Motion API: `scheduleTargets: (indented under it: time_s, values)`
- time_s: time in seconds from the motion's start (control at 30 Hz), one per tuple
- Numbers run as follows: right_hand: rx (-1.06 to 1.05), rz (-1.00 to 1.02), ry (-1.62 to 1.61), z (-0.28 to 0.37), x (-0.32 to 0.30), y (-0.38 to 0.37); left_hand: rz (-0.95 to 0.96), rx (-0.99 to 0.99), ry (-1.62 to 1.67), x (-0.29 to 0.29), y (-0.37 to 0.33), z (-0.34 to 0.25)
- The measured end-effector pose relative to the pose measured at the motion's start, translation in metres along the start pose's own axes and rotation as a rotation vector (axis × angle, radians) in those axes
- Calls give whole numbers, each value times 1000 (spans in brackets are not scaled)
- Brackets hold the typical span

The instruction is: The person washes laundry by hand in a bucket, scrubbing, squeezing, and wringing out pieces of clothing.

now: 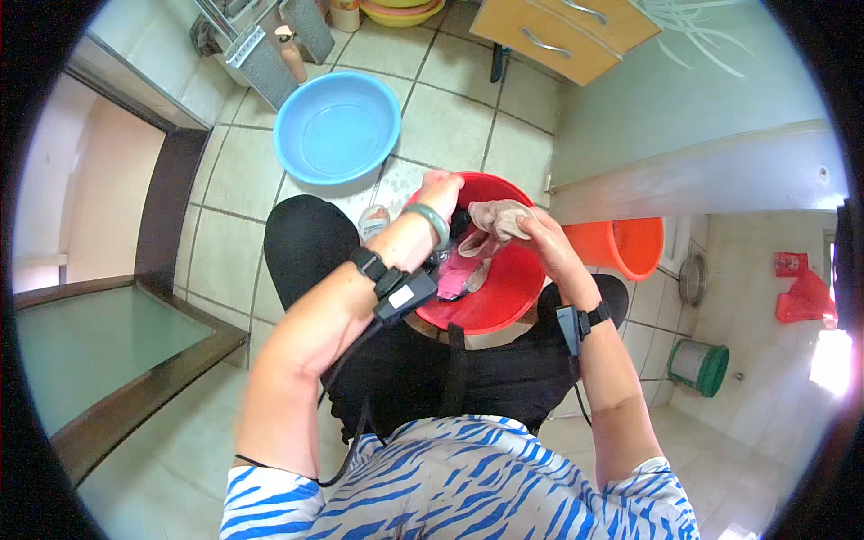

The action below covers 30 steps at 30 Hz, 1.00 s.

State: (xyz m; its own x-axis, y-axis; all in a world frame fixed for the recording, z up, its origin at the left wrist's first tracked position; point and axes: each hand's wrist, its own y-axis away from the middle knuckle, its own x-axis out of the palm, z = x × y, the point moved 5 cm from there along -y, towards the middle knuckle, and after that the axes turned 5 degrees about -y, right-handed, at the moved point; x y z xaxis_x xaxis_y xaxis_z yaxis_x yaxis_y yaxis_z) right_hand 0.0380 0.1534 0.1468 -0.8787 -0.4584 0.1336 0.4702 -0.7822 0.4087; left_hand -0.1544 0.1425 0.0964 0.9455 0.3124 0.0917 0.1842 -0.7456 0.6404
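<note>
Between my knees stands a red bucket. My right hand is closed on a crumpled, wet-looking pale beige cloth, about sock-sized, over the bucket's right side. Part of the cloth hangs down inside. My left hand is closed in a fist at the bucket's far left rim; whatever is in its fingers is hidden. Just beside it, a black piece shows inside the bucket. Lower down lie a pink cloth and other small cloth pieces, partly hidden by my left wrist.
A blue basin sits on the tiled floor ahead to the left. An orange bucket lies tipped at my right, and a green-and-white pail is farther right. A wooden drawer cabinet stands at the back; a dark-framed door is at the left.
</note>
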Motion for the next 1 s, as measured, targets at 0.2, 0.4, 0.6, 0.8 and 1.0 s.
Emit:
scheduleTargets:
  time_s: [0.2, 0.4, 0.6, 0.8, 1.0]
  values:
    - [126, -233, 36, -49, -19, 9, -13, -797, 485, 69, 44, 94]
    - [-24, 36, 303, -71, 49, 27, 519, -446, 766, 72, -40, 177]
    - [-59, -353, 1050, -68, 13, -7, 159, -339, 716, 91, -5, 151]
    - [-216, -192, 1046, -56, 52, 12, 135, -214, 775, 75, 7, 122]
    - [75, -416, 1061, -64, 16, -3, 560, -196, 846, 88, -14, 144]
